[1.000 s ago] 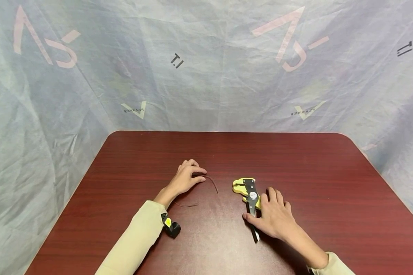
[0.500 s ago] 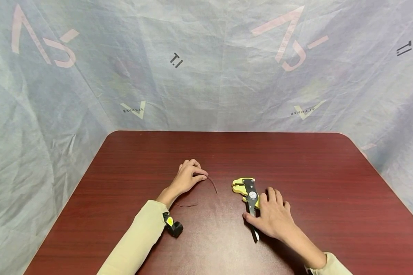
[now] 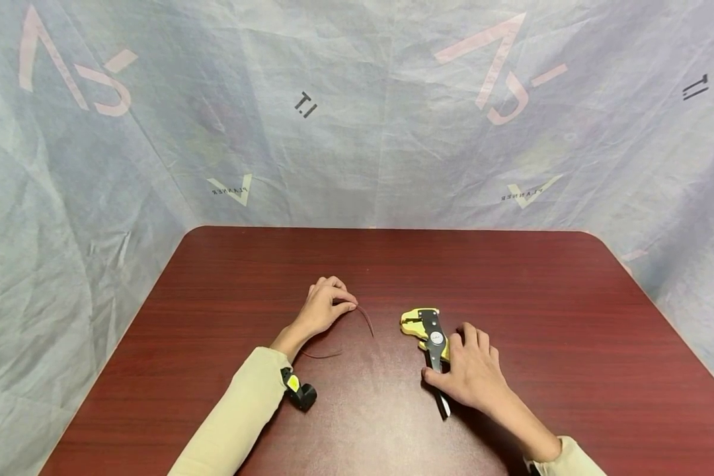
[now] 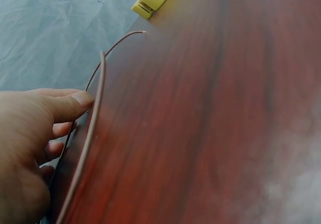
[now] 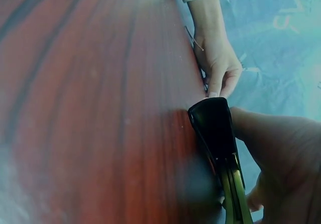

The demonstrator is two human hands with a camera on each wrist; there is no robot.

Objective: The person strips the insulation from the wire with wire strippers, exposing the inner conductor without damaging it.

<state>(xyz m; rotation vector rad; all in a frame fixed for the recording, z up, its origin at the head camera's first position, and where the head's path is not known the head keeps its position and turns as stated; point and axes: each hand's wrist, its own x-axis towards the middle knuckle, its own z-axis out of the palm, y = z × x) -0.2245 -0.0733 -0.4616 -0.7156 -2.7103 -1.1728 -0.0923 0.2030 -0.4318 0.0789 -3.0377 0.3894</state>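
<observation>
My left hand (image 3: 321, 309) pinches a thin reddish-brown wire (image 3: 366, 317) between thumb and forefinger, left of the table's middle. One wire end curves out past the fingertips toward the tool; another stretch shows beneath the wrist. In the left wrist view, the wire (image 4: 89, 133) bows past the thumb. A yellow and black wire stripper (image 3: 434, 338) lies to the right, its yellow head pointing away from me. My right hand (image 3: 475, 371) rests over its handles, thumb on the left side, relaxed fingers on the right. The right wrist view shows the black handle (image 5: 213, 126) beside that hand.
Both hands are over a dark red wood-grain table (image 3: 262, 254) with rounded far corners. Grey printed cloth (image 3: 357, 145) hangs behind it and along both sides. A black wrist camera (image 3: 300, 395) juts from the left sleeve, low over the table.
My left thumb and forefinger have come together on the wire, and its free end has moved slightly left. The right hand and the wire stripper have barely moved.
</observation>
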